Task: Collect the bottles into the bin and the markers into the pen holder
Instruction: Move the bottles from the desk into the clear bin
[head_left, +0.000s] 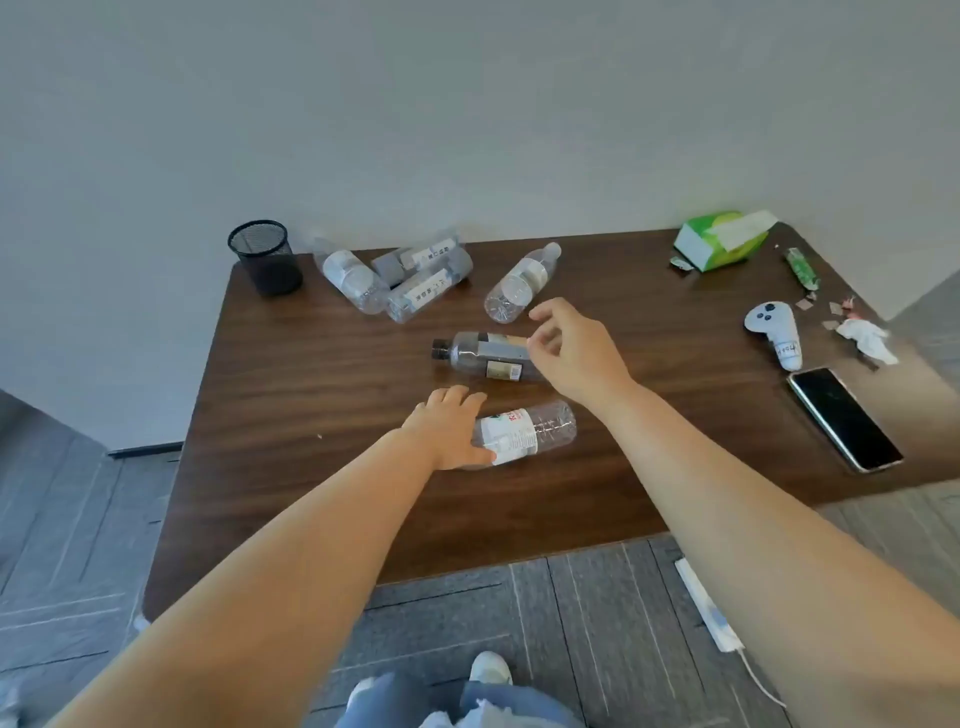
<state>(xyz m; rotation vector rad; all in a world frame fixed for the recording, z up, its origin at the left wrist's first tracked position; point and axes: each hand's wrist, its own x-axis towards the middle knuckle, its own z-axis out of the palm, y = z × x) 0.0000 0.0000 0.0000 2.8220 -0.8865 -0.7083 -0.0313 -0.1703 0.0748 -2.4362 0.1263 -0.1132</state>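
— Status of the nearest bottle (527, 432)?
— Lying on its side, mid-desk toward the near edge; the left hand (451, 428) grasps its neck end.
— The right hand (574, 347)?
— Fingers spread, holding nothing, over the dark-capped bottle (480, 355) at the desk (311, 364) centre.
— The remainder?
— Four clear bottles (415, 275) lie along the far edge; the mesh pen holder (265, 257) stands upright at the far-left corner.

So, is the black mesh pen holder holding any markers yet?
No, the black mesh pen holder at the table's far left corner looks empty.
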